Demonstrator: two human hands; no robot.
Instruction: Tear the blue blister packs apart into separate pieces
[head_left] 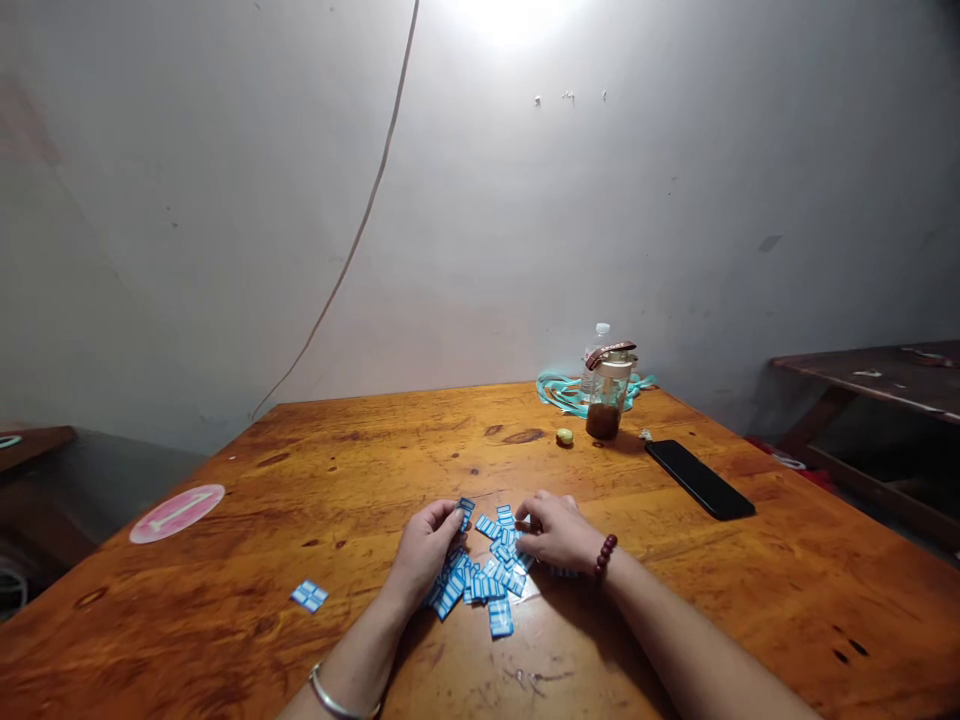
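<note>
A loose pile of small blue-and-white striped rectangular pieces (487,582) lies on the wooden table in front of me; whether they are cards or flat packets I cannot tell. Between thumb and fingers, my left hand (426,548) pinches one striped piece (466,508) at the pile's left side. My right hand (559,530) rests over the right edge of the pile, its thumb and forefinger apart at the pieces, and part of the pile is hidden under it. Off to the left, a separate blue-and-white piece (309,596) lies flat.
At the back right stand a lidded drink bottle (604,405) with dark contents and a clear plastic bottle (602,332), beside a turquoise strap (559,393). A small yellowish object (564,437) and a black phone (699,478) lie nearer. A pink sticker (178,514) marks the left side.
</note>
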